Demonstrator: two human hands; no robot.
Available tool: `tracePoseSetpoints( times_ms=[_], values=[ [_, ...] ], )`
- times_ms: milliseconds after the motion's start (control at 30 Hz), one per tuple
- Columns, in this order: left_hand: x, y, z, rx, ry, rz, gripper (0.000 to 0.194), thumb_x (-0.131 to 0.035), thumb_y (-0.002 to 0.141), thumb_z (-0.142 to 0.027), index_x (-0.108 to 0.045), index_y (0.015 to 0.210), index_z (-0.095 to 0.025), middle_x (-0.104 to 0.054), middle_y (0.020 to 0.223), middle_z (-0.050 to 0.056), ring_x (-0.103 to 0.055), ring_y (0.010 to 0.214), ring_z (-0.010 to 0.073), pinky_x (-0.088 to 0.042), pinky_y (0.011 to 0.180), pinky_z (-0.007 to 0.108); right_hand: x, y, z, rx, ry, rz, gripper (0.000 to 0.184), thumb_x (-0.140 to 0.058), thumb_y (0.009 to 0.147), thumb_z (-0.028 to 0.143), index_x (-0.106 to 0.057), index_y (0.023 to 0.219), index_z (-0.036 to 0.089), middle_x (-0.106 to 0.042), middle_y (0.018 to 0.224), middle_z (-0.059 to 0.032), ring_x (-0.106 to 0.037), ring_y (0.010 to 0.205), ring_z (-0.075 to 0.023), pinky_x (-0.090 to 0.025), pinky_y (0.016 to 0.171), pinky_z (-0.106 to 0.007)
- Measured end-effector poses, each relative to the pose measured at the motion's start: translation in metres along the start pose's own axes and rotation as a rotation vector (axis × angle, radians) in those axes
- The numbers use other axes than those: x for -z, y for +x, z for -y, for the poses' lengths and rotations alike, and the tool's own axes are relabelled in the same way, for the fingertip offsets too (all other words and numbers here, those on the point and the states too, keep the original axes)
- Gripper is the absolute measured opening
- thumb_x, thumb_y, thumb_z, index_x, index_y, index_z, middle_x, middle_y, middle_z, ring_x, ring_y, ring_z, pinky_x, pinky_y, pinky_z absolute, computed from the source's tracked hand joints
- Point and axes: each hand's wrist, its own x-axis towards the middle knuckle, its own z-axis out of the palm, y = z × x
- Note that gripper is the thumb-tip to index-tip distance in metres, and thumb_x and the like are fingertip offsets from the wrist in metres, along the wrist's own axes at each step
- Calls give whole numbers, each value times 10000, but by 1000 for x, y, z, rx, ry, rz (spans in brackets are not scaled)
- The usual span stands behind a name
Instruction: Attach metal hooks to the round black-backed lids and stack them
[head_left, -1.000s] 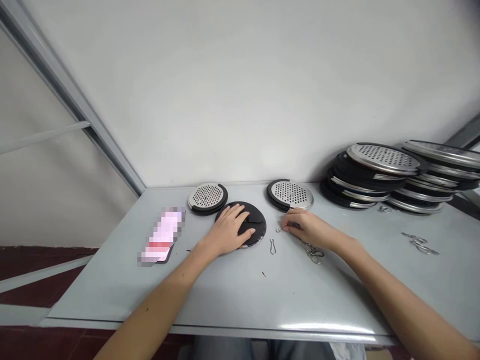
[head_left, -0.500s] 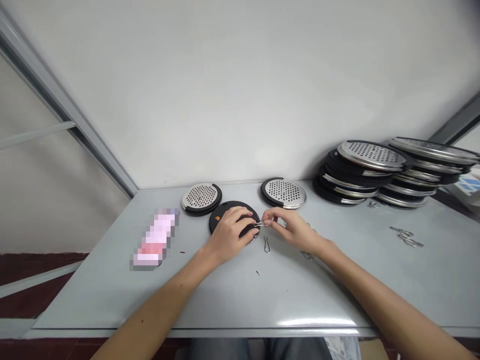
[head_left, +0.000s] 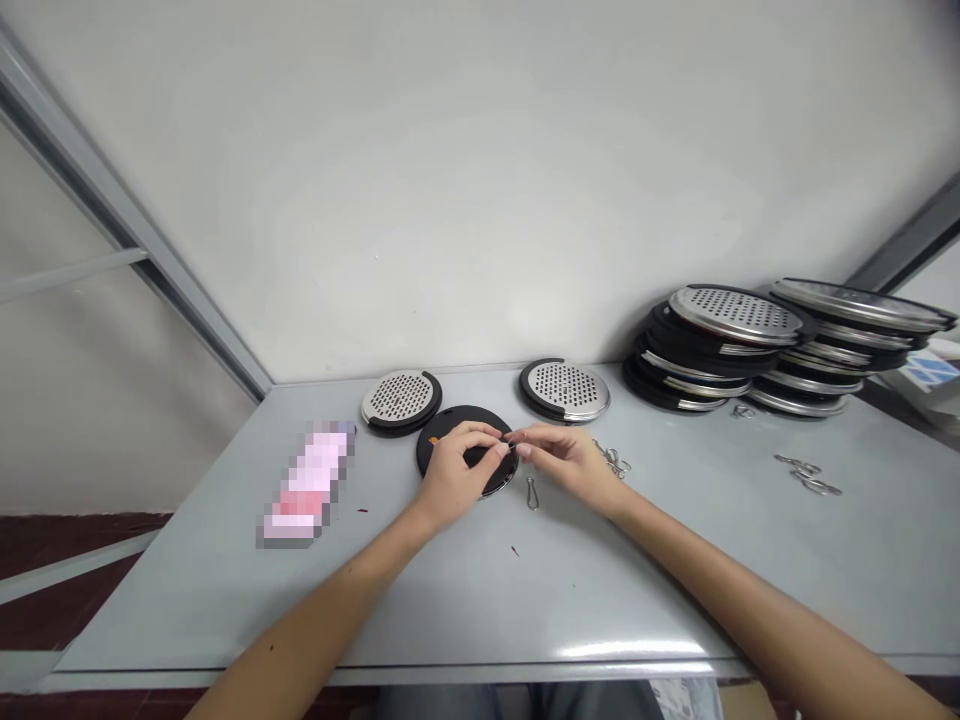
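A round black disc (head_left: 469, 418) with a small orange mark lies on the table under my left hand (head_left: 463, 468). The fingers of that hand are closed, thumb and forefinger pinched at the disc's right edge. From the right, my right hand (head_left: 564, 462) meets those fingertips, its thumb and forefinger pinched too. Between them shows a sliver of a small metal carabiner clip (head_left: 512, 446), mostly covered by the fingers. Just below, a loose carabiner clip (head_left: 532, 493) lies on the table. Several more metal clips (head_left: 616, 462) are partly visible behind my right hand.
Behind the disc lie two round perforated metal discs with black edging, a left one (head_left: 401, 397) and a right one (head_left: 570, 388). Stacks of similar discs (head_left: 739, 312) stand at the right. Loose clips (head_left: 810, 474) lie nearer. A blurred-out pink object (head_left: 307, 485) lies left on the grey table (head_left: 450, 610).
My right hand has moved slightly left, its fingertips now against those of my left hand. The clip, plainly visible between the hands before, is now mostly covered. The left fingers have drawn closer together.
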Motion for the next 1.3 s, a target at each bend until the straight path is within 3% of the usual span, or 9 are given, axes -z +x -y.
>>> tracePoseSetpoints(
  times_ms=[133, 267, 367, 467, 633, 800, 1000, 1300],
  values=[
    [-4, -2, 1, -33, 30, 8, 133, -608, 840, -251, -716, 780, -203, -669, 945, 42, -636, 917, 178, -494, 895, 346, -4, 0, 2, -10, 21, -5, 242, -614, 833, 391, -701, 801, 168, -641, 740, -24, -528, 634, -116, -449, 628, -272],
    [-7, -3, 2, -104, 119, 4, 138, -582, 859, -240, -711, 824, -203, -675, 920, 41, -632, 893, 177, -510, 852, 346, -5, 2, 1, -95, 59, -48, 261, -569, 851, 418, -636, 810, 169, -638, 744, -32, -576, 682, -134, -470, 620, -261],
    [2, 0, 6, -221, 282, 23, 140, -569, 868, -256, -691, 917, -208, -658, 973, 54, -600, 960, 202, -496, 882, 378, -2, 3, -1, -200, 156, -62, 293, -542, 848, 466, -563, 850, 174, -679, 842, -75, -648, 755, -173, -505, 613, -272],
    [16, 8, 18, -329, 478, 64, 223, -579, 855, -262, -640, 1060, -198, -620, 1073, 76, -535, 1078, 239, -441, 969, 431, 3, 4, -3, -244, 160, -93, 297, -538, 838, 469, -533, 869, 173, -686, 779, -73, -656, 684, -166, -506, 592, -270],
    [27, 16, 35, -271, 575, 72, 260, -558, 871, -298, -607, 1097, -180, -600, 1103, 88, -518, 1100, 249, -424, 986, 450, 9, 2, -8, -196, -151, -133, 180, -512, 825, 316, -577, 897, 165, -630, 663, -13, -581, 583, -134, -479, 573, -262],
    [19, 13, 34, -278, 575, 96, 256, -564, 857, -278, -605, 1086, -171, -592, 1104, 93, -515, 1109, 248, -421, 994, 439, 8, -1, -11, -78, -460, -79, 303, -465, 870, 309, -615, 1086, 160, -678, 734, -21, -591, 622, -146, -476, 639, -281],
    [10, 8, 30, -251, 595, 95, 237, -547, 862, -257, -609, 1076, -177, -583, 1113, 97, -515, 1111, 253, -421, 996, 449, 5, -3, -13, -21, -631, -42, 320, -451, 893, 288, -637, 1129, 176, -686, 697, -14, -586, 566, -147, -450, 624, -273],
    [9, 6, 30, -261, 647, 112, 252, -509, 888, -274, -595, 1105, -182, -562, 1135, 105, -506, 1121, 259, -422, 993, 455, 2, -5, -24, 43, -847, -59, 351, -437, 894, 241, -625, 1186, 197, -716, 822, -57, -644, 676, -179, -459, 647, -273]
  ],
)
